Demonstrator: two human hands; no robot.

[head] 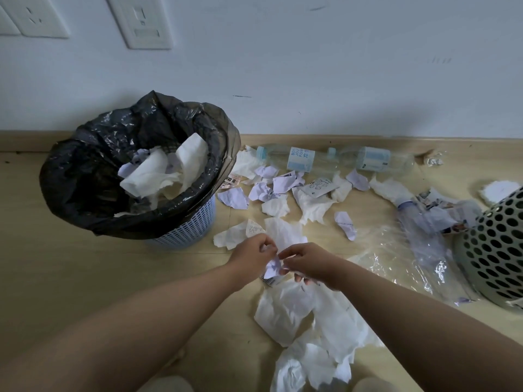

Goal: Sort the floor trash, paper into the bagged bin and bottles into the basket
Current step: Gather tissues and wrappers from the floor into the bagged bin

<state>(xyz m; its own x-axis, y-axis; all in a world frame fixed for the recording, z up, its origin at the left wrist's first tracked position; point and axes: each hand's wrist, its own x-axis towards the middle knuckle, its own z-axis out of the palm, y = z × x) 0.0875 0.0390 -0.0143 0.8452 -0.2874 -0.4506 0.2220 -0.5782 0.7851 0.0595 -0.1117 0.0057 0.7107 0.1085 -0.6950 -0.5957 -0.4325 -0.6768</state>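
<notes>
1. Head view, hands: my left hand (252,254) and right hand (308,263) meet low over the floor. Both pinch one small crumpled paper scrap (273,268) between them.
2. Handling: I judge the scrap to be almost weightless, soft and easy to tear, so a light pinch on any fold should do. The tissue pile (311,321) below looks limp and is better bunched into a fistful.
3. Target: the bagged bin (70,179) stands near on my left, with tissue inside. Its loose black liner sags inward.
4. Bottles: two clear bottles (297,159) lie end to end along the wall. They are probably light, smooth and ready to roll, so I would grip one round its labelled middle. The basket (498,244) is to my right.
5. Hard to see: the frame cuts off the basket, and its inside is hidden. My right fingertips are tucked under the hand. Near the basket, clear plastic film (396,258) and scraps cover what may be a third bottle.
</notes>
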